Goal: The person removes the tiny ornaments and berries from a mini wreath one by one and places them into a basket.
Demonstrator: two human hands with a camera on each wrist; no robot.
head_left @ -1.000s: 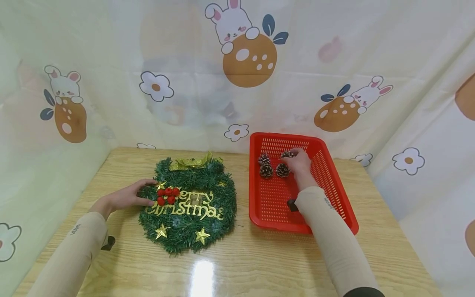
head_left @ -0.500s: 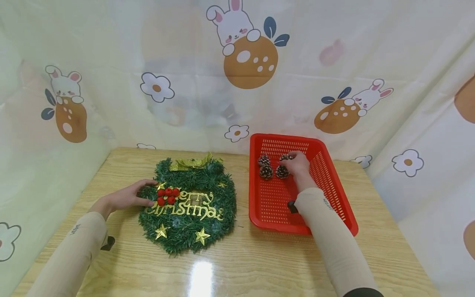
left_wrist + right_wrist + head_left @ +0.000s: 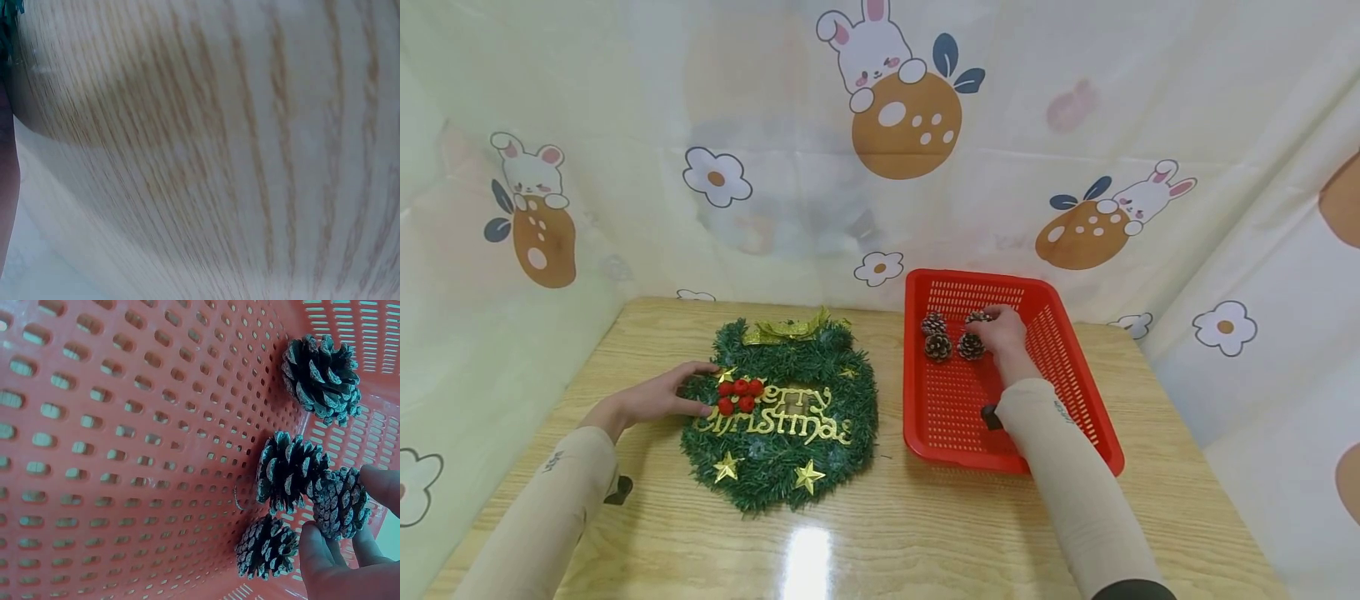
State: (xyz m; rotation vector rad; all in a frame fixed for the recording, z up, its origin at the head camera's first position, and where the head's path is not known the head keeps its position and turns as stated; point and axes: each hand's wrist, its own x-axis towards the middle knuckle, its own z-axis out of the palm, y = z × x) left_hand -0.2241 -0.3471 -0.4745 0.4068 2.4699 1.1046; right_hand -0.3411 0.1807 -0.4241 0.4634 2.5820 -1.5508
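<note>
Pinecone (image 3: 342,505), rounded, scaly, between fingers (image 3: 314,553)

I make out a cream left sleeve (image 3: 523,529) and a matching right sleeve (image 3: 1078,475), both ending near the wrist and leaving the left hand (image 3: 662,396) and right hand (image 3: 1002,333) bare. Each sleeve carries a small dark marking (image 3: 552,462) I can't read, and a little black block (image 3: 619,491) juts from each wrist's inner side. Farther up the right sleeve I see a black band (image 3: 1135,591).

The right hand (image 3: 1004,330) has come slightly lower with its pinched pinecone (image 3: 341,504).
</note>
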